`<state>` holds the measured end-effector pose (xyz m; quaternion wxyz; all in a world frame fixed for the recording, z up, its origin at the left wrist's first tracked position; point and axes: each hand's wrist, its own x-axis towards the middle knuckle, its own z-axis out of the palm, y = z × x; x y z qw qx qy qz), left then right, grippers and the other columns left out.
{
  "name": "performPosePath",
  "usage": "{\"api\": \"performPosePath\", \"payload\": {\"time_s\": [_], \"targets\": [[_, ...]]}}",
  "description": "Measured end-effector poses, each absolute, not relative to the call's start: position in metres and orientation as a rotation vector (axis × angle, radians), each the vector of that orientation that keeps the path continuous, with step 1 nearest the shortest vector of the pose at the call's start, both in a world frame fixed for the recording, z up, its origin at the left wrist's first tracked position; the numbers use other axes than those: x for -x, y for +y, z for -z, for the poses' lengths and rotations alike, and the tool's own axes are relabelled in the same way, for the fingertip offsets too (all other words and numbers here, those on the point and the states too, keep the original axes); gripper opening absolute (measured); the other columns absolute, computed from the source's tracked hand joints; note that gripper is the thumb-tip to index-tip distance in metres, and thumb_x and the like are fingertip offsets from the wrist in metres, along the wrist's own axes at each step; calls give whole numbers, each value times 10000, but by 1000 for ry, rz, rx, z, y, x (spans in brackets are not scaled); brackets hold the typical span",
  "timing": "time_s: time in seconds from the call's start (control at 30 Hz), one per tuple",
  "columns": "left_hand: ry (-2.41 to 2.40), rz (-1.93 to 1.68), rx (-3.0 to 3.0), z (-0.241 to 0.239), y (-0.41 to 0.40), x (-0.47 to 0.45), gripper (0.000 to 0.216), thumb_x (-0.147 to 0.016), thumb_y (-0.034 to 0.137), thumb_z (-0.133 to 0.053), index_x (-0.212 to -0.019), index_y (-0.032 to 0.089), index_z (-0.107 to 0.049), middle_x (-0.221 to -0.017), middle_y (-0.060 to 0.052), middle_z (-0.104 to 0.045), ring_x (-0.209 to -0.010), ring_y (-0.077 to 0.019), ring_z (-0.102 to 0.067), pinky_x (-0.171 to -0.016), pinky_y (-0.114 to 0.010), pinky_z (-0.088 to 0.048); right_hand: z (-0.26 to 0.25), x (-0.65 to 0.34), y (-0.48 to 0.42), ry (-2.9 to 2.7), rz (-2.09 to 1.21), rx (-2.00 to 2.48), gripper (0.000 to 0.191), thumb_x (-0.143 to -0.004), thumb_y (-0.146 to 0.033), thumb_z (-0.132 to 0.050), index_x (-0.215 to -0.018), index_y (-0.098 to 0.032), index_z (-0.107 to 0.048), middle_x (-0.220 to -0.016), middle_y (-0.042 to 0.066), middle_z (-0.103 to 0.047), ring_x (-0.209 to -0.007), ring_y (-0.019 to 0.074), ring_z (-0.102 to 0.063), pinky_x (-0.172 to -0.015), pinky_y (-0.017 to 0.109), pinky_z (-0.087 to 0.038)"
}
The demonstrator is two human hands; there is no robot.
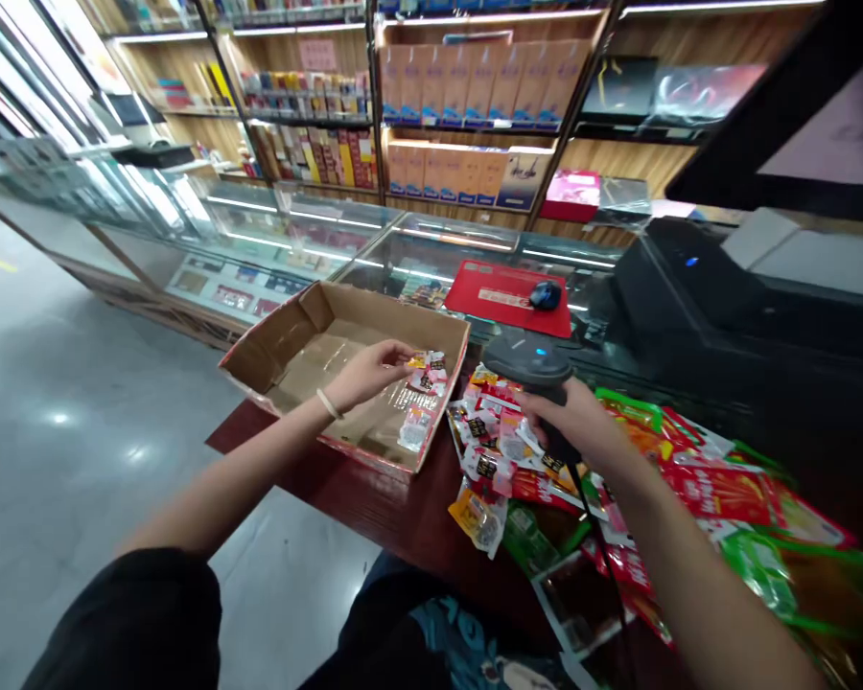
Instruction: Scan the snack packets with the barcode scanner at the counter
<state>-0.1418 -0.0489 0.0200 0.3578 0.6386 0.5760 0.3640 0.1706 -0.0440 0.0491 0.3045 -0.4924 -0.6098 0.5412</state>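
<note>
My right hand (581, 422) is wrapped round the handle of a black barcode scanner (526, 358), whose cord hangs down. Below the scanner spreads a pile of small snack packets (485, 436) in pink, white, red and orange wrappers. My left hand (374, 372), with a pale band at the wrist, reaches into a shallow cardboard box (316, 422). Its fingertips pinch the edge of a small snack packet (418, 361) at the box's right side. Another clear-and-pink packet (415, 427) lies nearer to me in the box.
Larger red and green snack bags (723, 489) cover the counter at right. A red mouse pad (493, 295) with a computer mouse (545, 294) lies on the glass display case (331, 230). A monitor (783, 125) and a black machine (690, 287) stand at right; stocked shelves line the back.
</note>
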Motion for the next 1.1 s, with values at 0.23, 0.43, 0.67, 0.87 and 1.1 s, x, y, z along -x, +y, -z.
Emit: {"api": "performPosePath", "payload": {"time_s": [0.23,0.43,0.67,0.87,1.1], "targets": [[1564,-682,-1683,11,-41,176,263,-799,313,-641,-1015,162,-659,-928,-51,-708,-836,-170,-646,-792,-307,-506,-33,-111,-12,-1677,-1590,1234,368,-749,-454,-772,-866,-238,-497,-511,-82,-528,-372,108,-470,-373,232,-391],[1480,-317,-1903,33,-36,163,214,-750,235,-645,-955,186,-674,-862,-34,-699,-780,-192,-629,-723,-286,-463,-24,-89,7,-1708,-1633,1196,377,-738,-449,-792,-892,-246,-514,-536,-79,-534,-368,101,-457,-374,233,-371],[1252,-46,-2212,81,-31,132,744,-505,279,-866,-1199,184,-613,-1307,-171,-569,-1180,-354,-546,-991,-392,-430,-24,-84,15,-1703,-1631,1189,344,-757,-461,-772,-844,-256,-509,-540,-63,-529,-386,115,-465,-393,259,-378],[1366,7,-2095,89,-12,129,478,-525,253,-851,-946,153,-647,-1035,-179,-682,-1006,-368,-631,-892,-419,-469,-28,-90,16,-1672,-1642,1164,320,-767,-420,-747,-834,-252,-483,-524,-72,-525,-374,106,-456,-387,245,-370],[1587,-181,-1825,52,1,154,132,-646,130,-681,-667,201,-572,-668,-61,-673,-691,-248,-670,-715,-328,-509,-48,-97,-2,-1622,-1610,1171,334,-741,-404,-750,-841,-250,-470,-519,-80,-509,-365,101,-443,-363,238,-377]]}}
